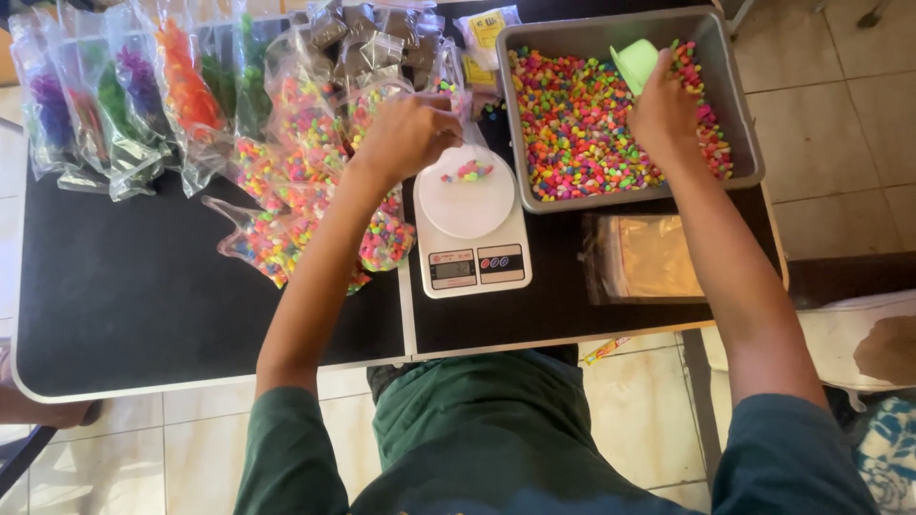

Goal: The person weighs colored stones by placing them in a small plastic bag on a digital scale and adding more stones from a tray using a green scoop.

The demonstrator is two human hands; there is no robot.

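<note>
The right hand (665, 114) closes around a pale green plastic scoop (635, 63) inside the grey rectangular tray (743, 143) of multicoloured pebbles (582, 124). The left hand (408, 133) pinches a small clear plastic bag (448, 81) over the white digital kitchen scale (469, 224), where a few pebbles lie.

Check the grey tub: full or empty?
Roughly full: the grey tub holds coloured beads across its whole floor; right hand with green scoop digs in.
</note>
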